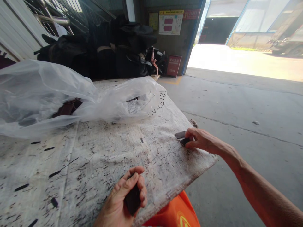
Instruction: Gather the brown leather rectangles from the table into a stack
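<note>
My left hand (125, 197), low in the middle, is closed around a dark brown, flat rectangular piece (133, 199), its thumb along the top. Out at the right side of the covered table (156, 151), my right hand (197, 138) pinches a small black piece (185, 142) at the tabletop. Beside those fingertips lies a flat grey-brown rectangular piece (180, 135). What the pieces are made of cannot be told for sure. Thin dark shavings and short black strips (55, 173) lie scattered over the pale cloth cover.
A large clear plastic bag (44, 88) with dark brown pieces (67, 107) inside spreads over the table's far left; its end bears handwriting. Black sacks (94, 56) are heaped behind the table. A red box (174, 66) stands on the concrete floor (236, 116) by the doorway.
</note>
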Tool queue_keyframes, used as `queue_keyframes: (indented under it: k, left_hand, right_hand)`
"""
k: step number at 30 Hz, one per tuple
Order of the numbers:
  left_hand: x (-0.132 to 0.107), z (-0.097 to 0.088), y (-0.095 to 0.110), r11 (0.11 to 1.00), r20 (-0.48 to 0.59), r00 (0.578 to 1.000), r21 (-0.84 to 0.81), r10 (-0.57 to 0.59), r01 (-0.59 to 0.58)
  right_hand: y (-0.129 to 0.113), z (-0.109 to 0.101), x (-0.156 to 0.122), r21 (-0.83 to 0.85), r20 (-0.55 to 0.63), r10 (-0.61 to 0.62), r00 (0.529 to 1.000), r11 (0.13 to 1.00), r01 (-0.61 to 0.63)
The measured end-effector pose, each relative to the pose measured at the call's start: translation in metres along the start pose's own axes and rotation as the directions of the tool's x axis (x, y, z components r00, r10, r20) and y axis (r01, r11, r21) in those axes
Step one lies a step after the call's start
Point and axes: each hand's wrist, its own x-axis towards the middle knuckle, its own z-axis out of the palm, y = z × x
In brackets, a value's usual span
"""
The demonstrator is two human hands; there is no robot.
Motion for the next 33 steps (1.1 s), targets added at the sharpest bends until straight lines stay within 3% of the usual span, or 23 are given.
queue_keyframes:
  k: [5,10,17,22,25,28,30,31,33]
  left_hand:
    - [0.002,0.0,0.0,1.0,0.029,1.0,-0.002,0.005,-0.005]
    - [0.004,-0.002,-0.001,1.0,0.022,1.0,0.002,-0.011,0.011]
    - [-0.001,0.002,0.002,1.0,0.019,1.0,0.018,-0.01,0.01]
    - [-0.005,0.005,0.003,1.0,0.016,1.0,0.015,0.013,-0.014]
    - [-0.003,0.003,0.001,0.999,0.011,0.999,0.028,0.04,-0.04]
    - [0.001,0.0,-0.001,0.997,0.011,0.999,0.05,0.053,-0.053]
    - [0.002,-0.002,-0.002,0.997,0.04,0.998,0.061,0.048,-0.05]
    - [0.002,-0.002,-0.002,0.996,0.065,0.997,0.072,0.04,-0.045]
    - [0.0,-0.001,-0.003,0.994,0.118,0.993,0.097,0.029,-0.04]
  right_hand:
    - [-0.002,0.001,-0.006,-0.012,-0.032,0.006,0.999,1.0,-0.007]
    - [-0.012,0.017,-0.011,-0.055,-0.135,0.039,0.99,0.997,-0.047]
    - [-0.022,0.025,-0.014,-0.073,-0.171,0.019,0.985,0.997,-0.032]
    - [-0.036,0.028,-0.02,-0.034,-0.288,0.063,0.955,0.997,-0.075]
    - [-0.032,0.021,-0.022,0.084,-0.388,0.125,0.913,0.991,-0.1]
    - [-0.021,0.001,-0.027,0.282,-0.51,0.268,0.818,0.95,-0.135]
    - [-0.018,-0.011,-0.034,0.444,-0.526,0.36,0.771,0.889,-0.112]
    - [-0.021,-0.014,-0.038,0.517,-0.505,0.385,0.773,0.852,-0.086]
    - [-0.035,-0.008,-0.045,0.691,-0.378,0.404,0.833,0.722,-0.037]
